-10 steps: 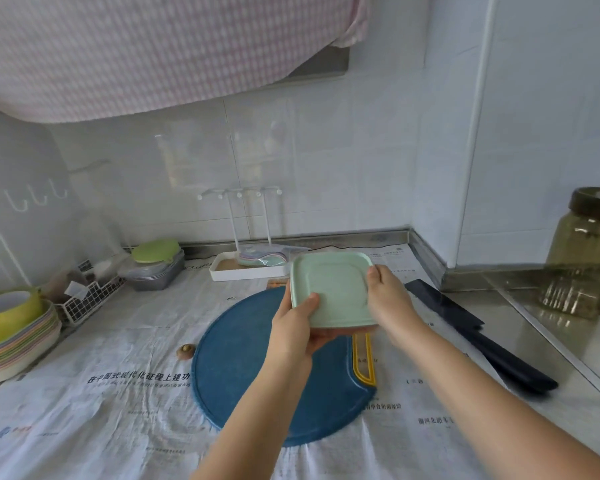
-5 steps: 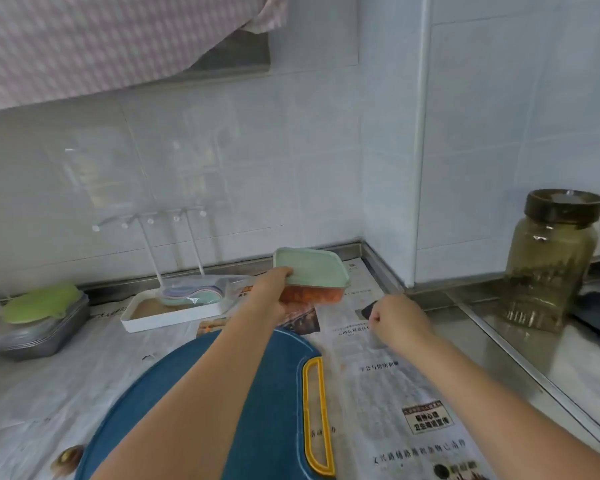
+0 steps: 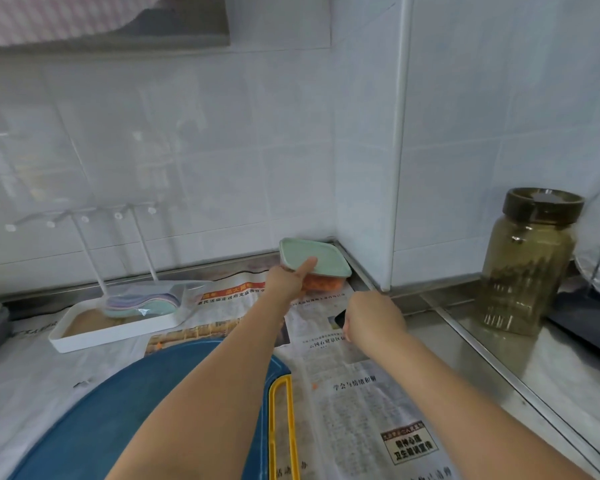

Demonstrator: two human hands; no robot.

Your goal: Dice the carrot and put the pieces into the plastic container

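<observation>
A clear plastic container (image 3: 321, 258) with a pale green lid sits at the back corner of the counter, close to the tiled wall. Orange diced carrot (image 3: 326, 282) shows through its side. My left hand (image 3: 286, 280) grips the container's near left edge, thumb lying on the lid. My right hand (image 3: 373, 317) hovers low over the newspaper to the right of it, fingers curled into a fist with nothing seen in it. The end of a dark object (image 3: 340, 319) peeks out beside that fist.
A round blue cutting board (image 3: 118, 410) with a yellow handle (image 3: 281, 427) lies in front on newspaper. A white tray (image 3: 111, 332) with a rack stands at the left. On the steel ledge to the right is a glass jar (image 3: 527, 265).
Both hands held the lidded container above the board a second ago. The right hand let go, and the left hand carried the container back into the wall corner.
</observation>
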